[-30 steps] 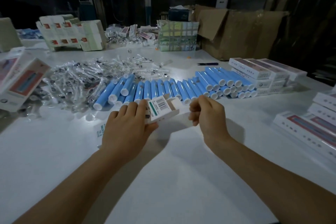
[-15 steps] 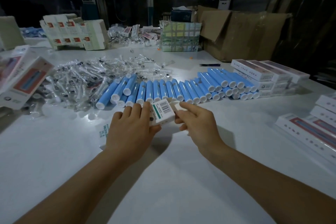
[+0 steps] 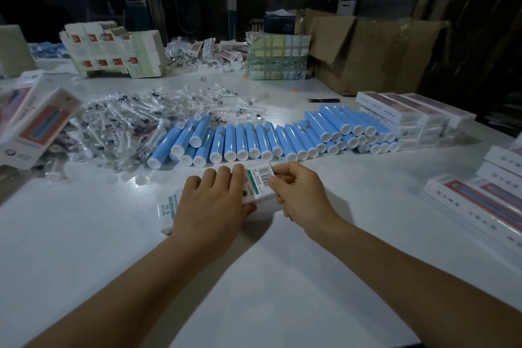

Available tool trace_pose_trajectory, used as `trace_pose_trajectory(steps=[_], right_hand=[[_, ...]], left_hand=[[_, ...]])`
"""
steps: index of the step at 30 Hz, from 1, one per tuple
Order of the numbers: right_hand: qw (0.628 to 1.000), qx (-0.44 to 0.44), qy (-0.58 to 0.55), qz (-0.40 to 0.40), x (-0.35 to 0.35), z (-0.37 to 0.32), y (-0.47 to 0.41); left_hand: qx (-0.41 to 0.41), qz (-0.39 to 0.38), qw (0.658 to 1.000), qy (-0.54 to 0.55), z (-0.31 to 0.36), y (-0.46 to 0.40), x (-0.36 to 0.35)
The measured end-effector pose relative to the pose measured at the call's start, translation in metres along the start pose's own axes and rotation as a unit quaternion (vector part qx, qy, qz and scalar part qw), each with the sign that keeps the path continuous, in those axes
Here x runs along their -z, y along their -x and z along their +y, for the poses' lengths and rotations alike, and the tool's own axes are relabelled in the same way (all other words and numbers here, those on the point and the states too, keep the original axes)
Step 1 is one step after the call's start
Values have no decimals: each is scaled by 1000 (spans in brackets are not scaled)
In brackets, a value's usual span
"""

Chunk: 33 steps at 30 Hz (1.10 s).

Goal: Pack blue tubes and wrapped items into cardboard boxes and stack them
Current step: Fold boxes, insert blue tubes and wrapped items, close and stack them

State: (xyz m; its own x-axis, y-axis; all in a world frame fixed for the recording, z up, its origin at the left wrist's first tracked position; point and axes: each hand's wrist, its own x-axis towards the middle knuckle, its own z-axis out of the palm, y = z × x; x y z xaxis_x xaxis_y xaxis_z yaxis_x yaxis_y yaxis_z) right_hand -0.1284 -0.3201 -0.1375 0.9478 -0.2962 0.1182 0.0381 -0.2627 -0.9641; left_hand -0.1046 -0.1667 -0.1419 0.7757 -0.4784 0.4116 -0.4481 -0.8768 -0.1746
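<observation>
A long white product box [image 3: 258, 183] with a barcode label on its end lies on the white table [image 3: 254, 277], just in front of me. My left hand [image 3: 211, 203] grips it across the middle, fingers over the top and thumb underneath. My right hand [image 3: 299, 195] pinches the barcode end with curled fingers. Behind the box runs a row of blue tubes [image 3: 271, 141] with white caps. A heap of clear-wrapped items [image 3: 132, 124] lies to the left of the tubes.
Closed white boxes are stacked at the right [image 3: 409, 116] and at the near right edge [image 3: 485, 203]. More boxes [image 3: 31, 124] lean at the left. Flat box blanks [image 3: 113, 51], a patterned carton [image 3: 278, 56] and big brown cartons [image 3: 375, 51] stand at the back.
My right hand came in from beside the box and now pinches its barcode end. The box has dropped lower, closer to the table, with my left hand still round it.
</observation>
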Motion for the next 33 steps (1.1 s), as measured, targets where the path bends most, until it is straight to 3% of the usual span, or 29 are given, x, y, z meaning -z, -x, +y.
trace_pose_trajectory(steps=[5, 9, 12, 14, 15, 17, 18, 20, 23, 26, 28, 33], right_hand=[[1000, 9, 12, -6, -5, 3, -2], [997, 56, 56, -15, -1, 2, -3], [990, 98, 31, 93, 5, -3, -6], [980, 18, -97, 170, 9, -5, -11], [963, -56, -207, 161, 10, -6, -12], [881, -188, -433, 25, 7, -7, -10], [846, -213, -487, -44, 4, -6, -8], [836, -188, -504, -110, -2, -3, -6], [893, -114, -432, -56, -5, 3, -10], [994, 18, -108, 20, -5, 8, -3], [989, 113, 93, 25, -8, 11, 2], [967, 148, 205, 20, -10, 9, 5]], left_hand=[[-11, 45, 999, -6, 2, 2, -3], [4, 36, 999, 14, 1, 0, -3], [31, 38, 998, 45, 0, -2, -2], [42, 45, 996, 62, -1, -3, -2], [48, 47, 995, 67, -2, -3, -3], [50, 42, 995, 70, -2, -4, -3], [44, 37, 996, 68, -1, -3, -3], [28, 31, 997, 63, 2, -3, -4], [20, 30, 998, 57, 4, -2, -2], [1, 25, 999, 42, 6, 0, -3], [-12, 43, 999, 25, 8, 2, -3], [-8, 33, 999, 5, 13, 2, 3]])
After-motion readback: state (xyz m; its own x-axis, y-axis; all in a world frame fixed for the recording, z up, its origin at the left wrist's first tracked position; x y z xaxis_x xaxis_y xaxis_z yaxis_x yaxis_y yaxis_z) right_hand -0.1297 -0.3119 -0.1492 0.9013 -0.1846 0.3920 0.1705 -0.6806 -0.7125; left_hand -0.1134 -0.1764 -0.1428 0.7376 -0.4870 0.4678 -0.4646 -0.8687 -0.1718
